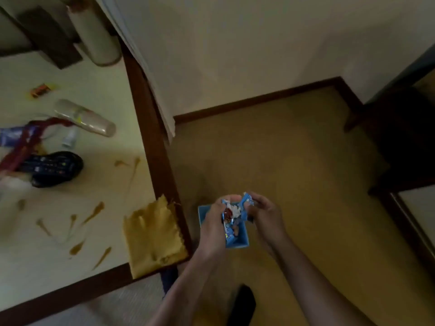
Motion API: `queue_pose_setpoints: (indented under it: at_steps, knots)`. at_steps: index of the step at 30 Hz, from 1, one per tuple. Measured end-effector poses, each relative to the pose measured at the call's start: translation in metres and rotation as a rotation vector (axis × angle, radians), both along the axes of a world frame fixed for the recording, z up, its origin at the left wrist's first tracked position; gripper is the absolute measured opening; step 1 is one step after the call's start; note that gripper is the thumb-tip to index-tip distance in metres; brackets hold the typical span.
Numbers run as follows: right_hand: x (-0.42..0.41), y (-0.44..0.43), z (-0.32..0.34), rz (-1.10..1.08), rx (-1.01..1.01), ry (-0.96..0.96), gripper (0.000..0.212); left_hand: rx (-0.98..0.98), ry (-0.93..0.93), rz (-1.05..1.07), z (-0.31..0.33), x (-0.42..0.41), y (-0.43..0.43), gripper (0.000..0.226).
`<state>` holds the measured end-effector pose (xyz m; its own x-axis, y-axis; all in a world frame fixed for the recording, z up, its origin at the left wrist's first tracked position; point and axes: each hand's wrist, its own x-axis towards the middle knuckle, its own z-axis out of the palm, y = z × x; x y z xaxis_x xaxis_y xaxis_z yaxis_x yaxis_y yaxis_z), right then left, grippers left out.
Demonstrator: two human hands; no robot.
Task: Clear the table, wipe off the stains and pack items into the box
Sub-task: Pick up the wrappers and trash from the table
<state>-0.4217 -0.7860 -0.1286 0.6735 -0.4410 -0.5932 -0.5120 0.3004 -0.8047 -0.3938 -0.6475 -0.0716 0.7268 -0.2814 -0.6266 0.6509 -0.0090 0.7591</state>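
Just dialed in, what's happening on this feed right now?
A person is holding a crumpled blue snack wrapper in both hands, left hand and right hand, over a small blue box on the floor beside the table. The table is not cleared yet: a black remote, a tipped clear cup, a yellow cloth and brown stains are on it.

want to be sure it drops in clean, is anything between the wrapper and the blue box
Nothing visible. Both the left hand and right hand hold the crumpled wrapper right over the open top of the blue box on the floor.
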Motion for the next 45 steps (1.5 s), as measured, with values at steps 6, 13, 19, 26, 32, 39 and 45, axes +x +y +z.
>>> queue_pose_setpoints:
  at_steps: [6,13,19,26,32,39,45]
  knots:
    - [-0.027,-0.025,-0.153,-0.105,0.094,0.178,0.030,0.132,0.170,0.094,-0.188,-0.022,-0.043,0.043]
    - [-0.016,0.001,-0.337,-0.072,0.130,0.250,0.036,0.308,0.180,0.048,-0.382,-0.008,-0.048,0.030]
    - [-0.005,0.013,-0.434,-0.053,0.129,0.308,0.039,0.484,0.159,-0.005,-0.494,0.005,-0.035,0.036]
    - [-0.010,0.002,-0.440,0.000,0.130,0.303,0.039,0.531,0.074,-0.136,-0.492,0.000,-0.026,0.046]
    - [-0.022,-0.012,-0.337,0.158,-0.225,0.168,0.033,0.586,-0.118,-0.181,-0.391,-0.016,-0.035,0.044]
    - [-0.029,-0.011,-0.123,0.257,-0.581,0.003,0.023,0.470,-0.339,-0.144,-0.178,-0.037,-0.025,0.024]
    - [-0.010,0.039,0.030,0.327,-0.656,-0.165,0.020,0.412,-0.515,-0.064,-0.010,-0.023,0.033,0.027]
